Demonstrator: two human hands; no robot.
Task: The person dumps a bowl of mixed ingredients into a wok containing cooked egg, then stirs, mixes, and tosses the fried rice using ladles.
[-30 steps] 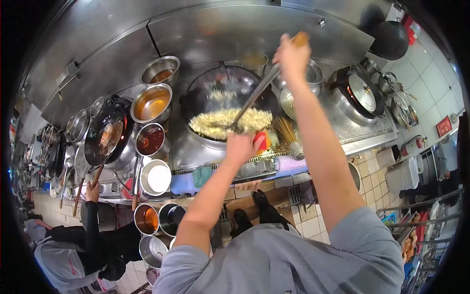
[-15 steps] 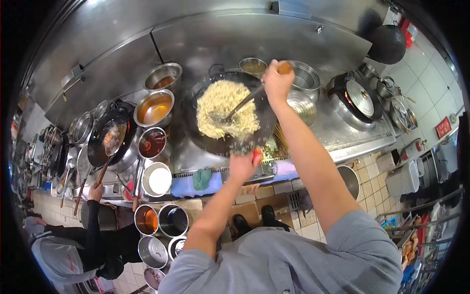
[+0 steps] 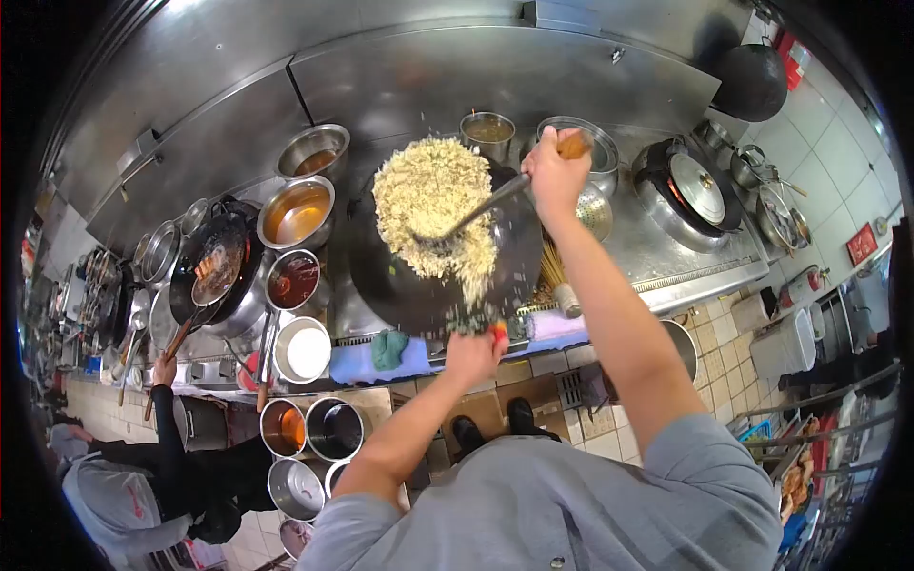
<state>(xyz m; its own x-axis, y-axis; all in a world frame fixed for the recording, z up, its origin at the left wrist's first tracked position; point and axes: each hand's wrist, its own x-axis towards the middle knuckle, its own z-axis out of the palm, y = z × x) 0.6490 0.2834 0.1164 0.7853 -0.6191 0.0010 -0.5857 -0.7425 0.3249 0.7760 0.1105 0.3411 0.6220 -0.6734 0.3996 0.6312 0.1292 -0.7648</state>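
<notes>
My right hand (image 3: 557,179) is closed round the handle of a long metal ladle (image 3: 484,206), whose wooden end (image 3: 575,145) sticks out past my fingers. The ladle's bowl is partly buried in pale yellow fried rice (image 3: 433,190). Much of that rice is in the air above a large dark wok (image 3: 381,290), with loose grains scattering at its sides. At the wok's near edge my left hand (image 3: 473,357) is closed on the wok; the exact grip is hidden. Something small and red (image 3: 499,331) shows by its thumb.
Steel bowls of sauce (image 3: 298,211) and a pot of white contents (image 3: 307,352) stand left of the wok. A bamboo brush (image 3: 557,276) and a perforated strainer (image 3: 592,211) lie to the right. A co-worker's hand (image 3: 164,371) holds a utensil in another wok (image 3: 214,262).
My left hand and the wok have come back towards me, and the rice has risen. My right hand has shifted slightly right and down with the ladle. The co-worker's hand has moved left.
</notes>
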